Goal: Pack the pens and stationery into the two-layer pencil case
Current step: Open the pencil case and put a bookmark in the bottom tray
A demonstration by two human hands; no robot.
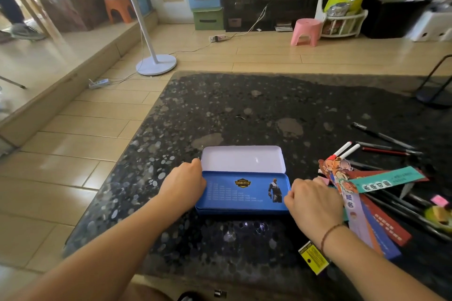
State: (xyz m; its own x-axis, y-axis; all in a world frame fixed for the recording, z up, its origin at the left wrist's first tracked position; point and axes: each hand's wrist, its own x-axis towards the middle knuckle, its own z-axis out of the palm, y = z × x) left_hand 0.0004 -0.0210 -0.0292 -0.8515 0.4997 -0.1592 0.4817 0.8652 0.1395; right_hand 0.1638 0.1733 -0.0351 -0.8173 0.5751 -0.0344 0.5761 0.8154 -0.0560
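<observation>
The blue pencil case (242,193) lies near the front of the dark speckled bench (244,110), its long axis running left to right, its white-lined lid (243,159) tipped open toward the far side. The left hand (182,186) has its fingers curled on the case's left end; the right hand (313,199) likewise grips the right end. Fingertips are hidden behind the knuckles. Just right of the case, bookmarks (367,203) fan out over pens (381,148), some cut off at the frame edge.
</observation>
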